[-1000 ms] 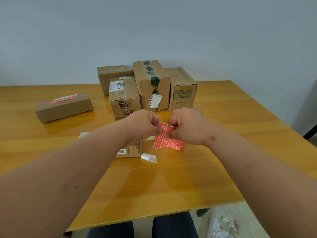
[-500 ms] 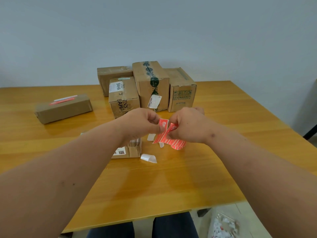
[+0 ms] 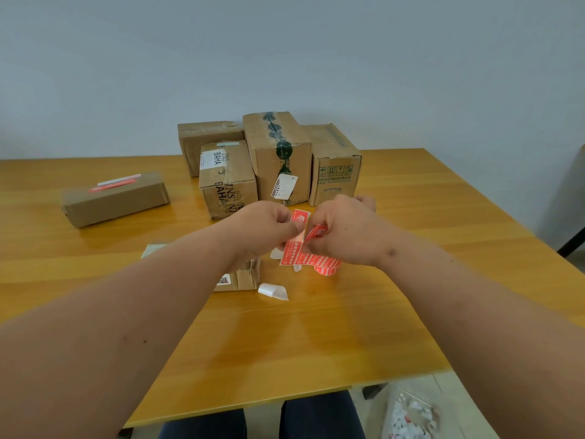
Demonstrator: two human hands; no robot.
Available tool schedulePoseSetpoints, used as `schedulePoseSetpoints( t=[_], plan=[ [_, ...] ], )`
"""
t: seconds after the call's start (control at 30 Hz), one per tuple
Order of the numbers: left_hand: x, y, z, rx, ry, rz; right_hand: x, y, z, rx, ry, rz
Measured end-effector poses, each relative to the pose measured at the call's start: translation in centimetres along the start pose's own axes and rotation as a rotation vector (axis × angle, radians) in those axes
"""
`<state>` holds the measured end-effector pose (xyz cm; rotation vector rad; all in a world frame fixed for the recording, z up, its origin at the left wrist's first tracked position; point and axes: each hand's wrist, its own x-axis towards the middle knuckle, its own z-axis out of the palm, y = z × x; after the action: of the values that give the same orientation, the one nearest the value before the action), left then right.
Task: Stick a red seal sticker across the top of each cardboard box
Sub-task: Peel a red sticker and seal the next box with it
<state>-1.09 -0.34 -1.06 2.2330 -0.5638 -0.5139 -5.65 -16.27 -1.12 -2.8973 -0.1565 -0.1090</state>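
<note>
Sealed flat box far left on table; left hand pinches red sticker strip above table centre; right hand pinches one sticker's peeled end; four boxes behind

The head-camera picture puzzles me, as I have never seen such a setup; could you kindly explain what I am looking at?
There is no machine: a person wears one camera on the head, looking down at their own bare hands. The left hand and right hand each pinch a strip of red seal stickers, peeling one away. On the wooden table stand four cardboard boxes at the back, a long box on the left that already bears a red sticker, a small box under the left wrist, and scraps of white backing paper.
</note>
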Motion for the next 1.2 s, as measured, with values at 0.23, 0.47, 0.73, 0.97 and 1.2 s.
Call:
schedulePoseSetpoints(
  t=[0.23, 0.47, 0.73, 0.97, 1.2],
  plan=[
    [-0.4, -0.1, -0.2, -0.032, -0.028, -0.031, 0.0, -0.1, 0.3, 0.009, -0.008, 0.021],
    [0.1, -0.1, 0.3, -0.007, 0.037, -0.051, 0.1, -0.2, 0.1, -0.046, -0.007, -0.007],
    [0.4, -0.6, 0.5, 0.005, 0.091, -0.072, 0.2, 0.3, 0.7, -0.012, 0.027, -0.052],
    [0.7, -0.8, 0.2, 0.035, 0.159, -0.073, -0.2, 0.1, -0.1, 0.044, -0.017, -0.057],
    [0.6, -1.0, -1.0, -0.077, 0.260, -0.101, -0.4, -0.3, -1.0, -0.040, -0.065, -0.046]
  ],
)
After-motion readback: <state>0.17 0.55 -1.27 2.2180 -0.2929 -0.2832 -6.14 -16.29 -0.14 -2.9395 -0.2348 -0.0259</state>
